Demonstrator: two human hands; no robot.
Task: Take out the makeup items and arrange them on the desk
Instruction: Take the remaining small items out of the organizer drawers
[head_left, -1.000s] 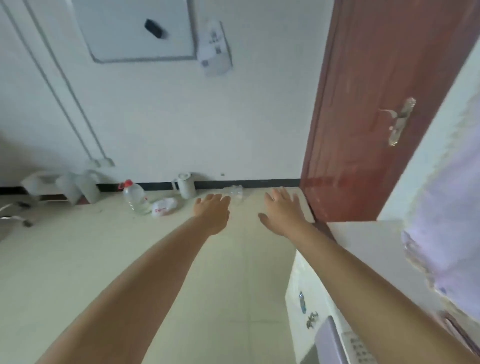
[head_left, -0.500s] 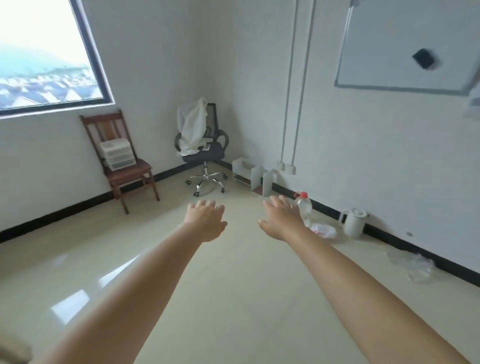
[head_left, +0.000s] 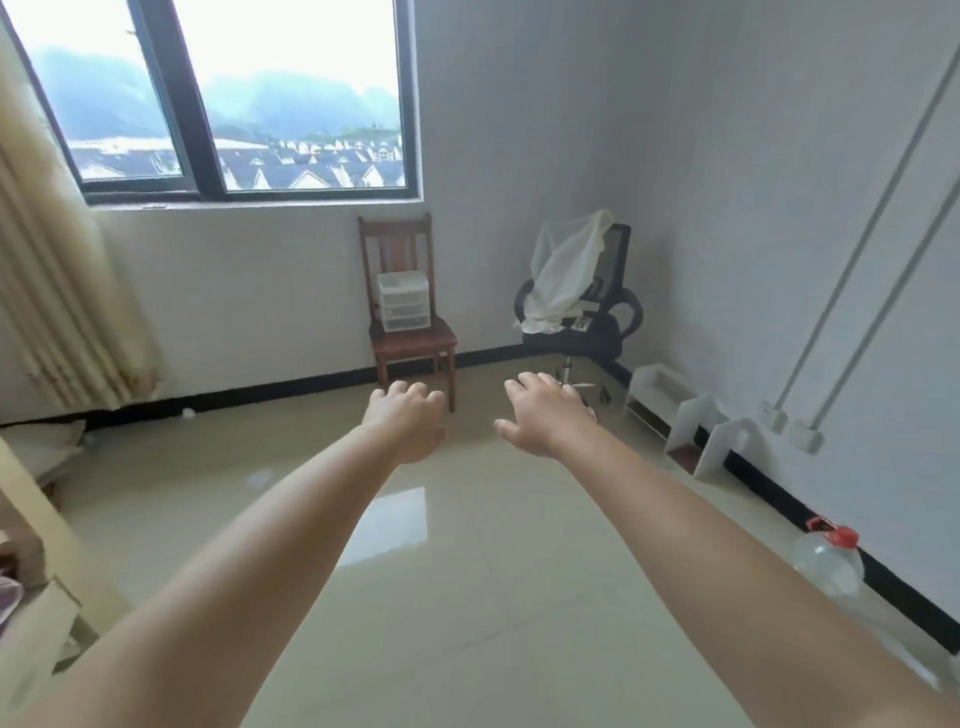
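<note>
Both my arms stretch forward over the tiled floor. My left hand (head_left: 408, 423) hangs palm down with loosely curled fingers and holds nothing. My right hand (head_left: 545, 415) is beside it, fingers relaxed and spread, also empty. A small white plastic drawer unit (head_left: 403, 301) stands on the seat of a wooden chair (head_left: 415, 340) against the far wall under the window, well beyond both hands. No makeup items and no desk show in this view.
A black office chair (head_left: 587, 322) draped with a white cloth stands in the right corner. White shelf pieces (head_left: 691, 426) lean along the right wall, and a clear bottle with a red cap (head_left: 828, 561) stands nearer. A curtain (head_left: 57, 291) and cardboard (head_left: 36, 613) are at the left.
The view has swung left from the door and whiteboard wall to the window wall. The wooden chair is now straight ahead. Both hands stay outstretched and empty.
</note>
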